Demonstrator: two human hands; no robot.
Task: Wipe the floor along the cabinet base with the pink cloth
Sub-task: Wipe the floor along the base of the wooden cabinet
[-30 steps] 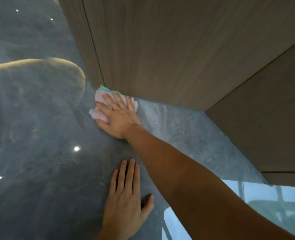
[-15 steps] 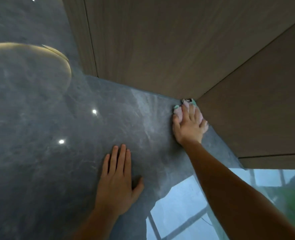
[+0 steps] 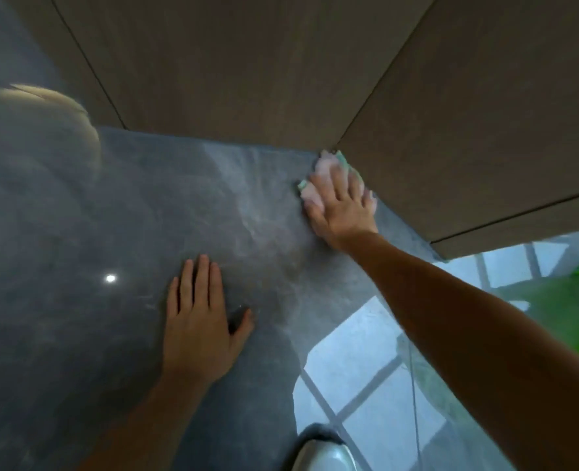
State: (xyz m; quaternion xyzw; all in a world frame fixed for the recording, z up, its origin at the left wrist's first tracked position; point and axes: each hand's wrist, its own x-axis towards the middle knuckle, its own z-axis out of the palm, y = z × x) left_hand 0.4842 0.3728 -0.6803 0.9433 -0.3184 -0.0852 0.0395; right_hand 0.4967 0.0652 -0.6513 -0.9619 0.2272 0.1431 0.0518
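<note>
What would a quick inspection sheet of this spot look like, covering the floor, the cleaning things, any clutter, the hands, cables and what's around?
Surface: glossy dark grey floor, with a hazy pale streak leading toward the cloth; it reflects ceiling lights and a window.
Job's things: pink cloth with a green edge, pressed flat on the floor in the corner where two cabinet panels meet.
Clutter: a rounded grey object at the bottom edge, unclear what.
Hands: right hand spread flat on the cloth; left hand empty, palm down on the floor.
Cables: nothing seen.
Surroundings: wood-grain cabinet fronts; something bright green at the right, blurred.
</note>
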